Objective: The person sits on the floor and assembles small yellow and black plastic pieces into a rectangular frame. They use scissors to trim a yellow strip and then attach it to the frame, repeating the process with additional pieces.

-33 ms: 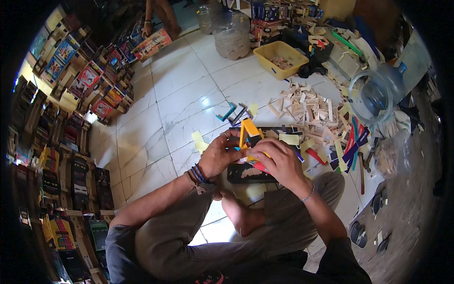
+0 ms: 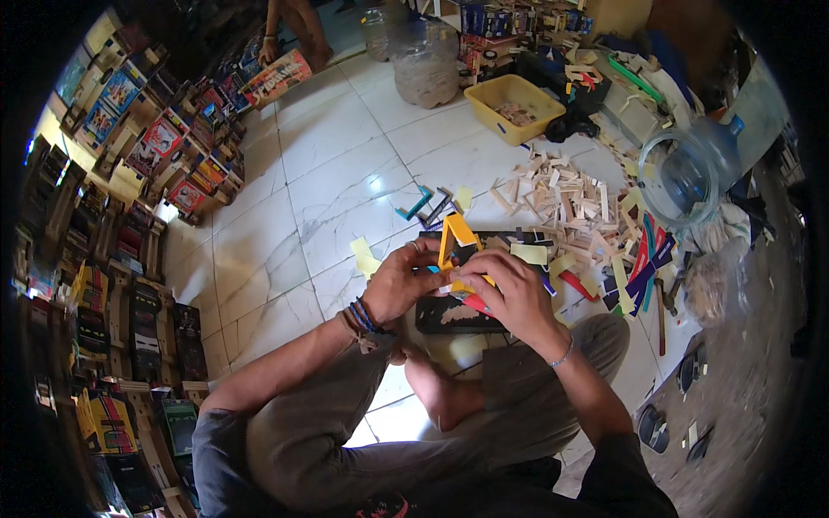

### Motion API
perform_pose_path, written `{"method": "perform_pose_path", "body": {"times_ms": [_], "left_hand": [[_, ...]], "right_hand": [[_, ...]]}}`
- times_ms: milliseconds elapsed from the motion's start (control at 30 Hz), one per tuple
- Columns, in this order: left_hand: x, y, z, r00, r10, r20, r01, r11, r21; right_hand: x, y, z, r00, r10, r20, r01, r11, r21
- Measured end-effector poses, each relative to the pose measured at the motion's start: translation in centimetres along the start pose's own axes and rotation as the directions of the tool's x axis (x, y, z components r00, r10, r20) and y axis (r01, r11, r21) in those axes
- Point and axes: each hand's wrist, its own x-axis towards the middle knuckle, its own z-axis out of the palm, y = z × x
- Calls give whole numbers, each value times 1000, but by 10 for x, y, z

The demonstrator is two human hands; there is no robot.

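Between my hands is a small yellow frame [image 2: 461, 228], bent at angles like a folded strip. My left hand [image 2: 402, 281] closes round its left side, with the fingers behind it. From the right, my right hand [image 2: 511, 292] pinches its lower part, and the fingertips of both hands nearly meet there. Part of the frame is hidden by the fingers. Beneath lies a dark, worn board [image 2: 440, 319] on the floor, with a red strip [image 2: 477, 302] just under my hands. Teal and dark bent pieces [image 2: 416, 204] lie beyond the board.
A heap of small wooden pieces [image 2: 561, 198] spreads right of the board. Coloured strips [image 2: 646, 269] and a hammer [image 2: 662, 319] lie nearby. Behind stand a yellow basin [image 2: 509, 129] and a clear plastic jug [image 2: 678, 177]. Stacked printed boxes [image 2: 160, 142] line the left. Another person's hand [image 2: 268, 52] touches a red box [image 2: 278, 78].
The yellow frame has tilted very slightly in my grip. Both hands stay in nearly the same place.
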Motion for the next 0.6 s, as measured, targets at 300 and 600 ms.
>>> {"method": "perform_pose_path", "body": {"times_ms": [300, 600], "left_hand": [[-1, -2, -3, 996, 44, 72, -39, 997, -60], [-4, 4, 3, 999, -28, 35, 31, 996, -89]], "right_hand": [[13, 0, 7, 998, 58, -4, -58, 997, -40], [18, 3, 6, 997, 75, 0, -75, 996, -56]]}}
